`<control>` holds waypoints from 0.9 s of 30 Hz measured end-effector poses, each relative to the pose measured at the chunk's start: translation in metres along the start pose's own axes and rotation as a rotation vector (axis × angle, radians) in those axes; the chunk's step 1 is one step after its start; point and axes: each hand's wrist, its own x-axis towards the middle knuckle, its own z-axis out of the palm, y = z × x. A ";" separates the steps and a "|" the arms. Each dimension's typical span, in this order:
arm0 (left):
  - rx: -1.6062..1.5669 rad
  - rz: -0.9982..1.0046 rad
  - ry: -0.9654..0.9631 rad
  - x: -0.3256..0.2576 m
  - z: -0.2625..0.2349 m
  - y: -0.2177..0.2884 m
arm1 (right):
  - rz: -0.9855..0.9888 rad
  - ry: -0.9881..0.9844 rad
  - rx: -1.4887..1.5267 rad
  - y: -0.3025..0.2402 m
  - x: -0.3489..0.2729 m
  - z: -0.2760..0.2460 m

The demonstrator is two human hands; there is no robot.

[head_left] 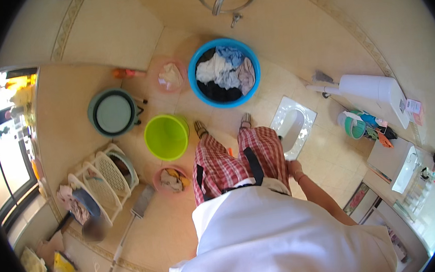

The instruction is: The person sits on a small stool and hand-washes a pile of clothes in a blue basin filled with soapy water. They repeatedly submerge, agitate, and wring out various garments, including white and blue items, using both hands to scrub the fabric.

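My right hand (295, 168) hangs low beside the right leg of my red and white plaid trousers (266, 155). It is close to the fabric, and whether its fingers grip it cannot be made out. My left hand is hidden; my white top (270, 224) fills the lower middle. In front of my feet stands a large blue basin (258, 71) with white, blue, pinkish and black clothes (222, 71) in it. A lime-green bucket (166, 137) is by my left foot, and a pink basin (158, 179) holding beige and orange cloth stands nearer to me.
A white squat toilet (293, 125) is set in the floor at right. Leftward are a grey-green basin (116, 113) against the wall, a white plastic rack (103, 183) and a long-handled mop (143, 200). Another pink basin (179, 67) sits behind; a shower fixture (219, 0) hangs above.
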 end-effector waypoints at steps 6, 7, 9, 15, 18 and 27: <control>-0.041 -0.074 0.015 -0.002 -0.001 -0.016 | 0.525 -0.463 1.118 0.068 -0.094 0.071; -0.045 -0.077 0.022 0.000 -0.003 -0.018 | 0.529 -0.521 1.256 0.074 -0.116 0.077; -0.056 -0.097 0.025 0.002 -0.004 -0.022 | 0.574 -0.603 1.448 0.067 -0.158 0.074; -0.079 -0.152 0.027 -0.003 -0.009 -0.042 | 0.635 -0.681 1.566 0.073 -0.202 0.062; -0.101 -0.171 0.021 0.000 -0.007 -0.050 | 0.632 -0.701 1.584 0.074 -0.200 0.057; -0.201 -0.231 -0.049 0.029 -0.005 -0.049 | 0.552 -0.763 1.603 0.051 -0.164 0.049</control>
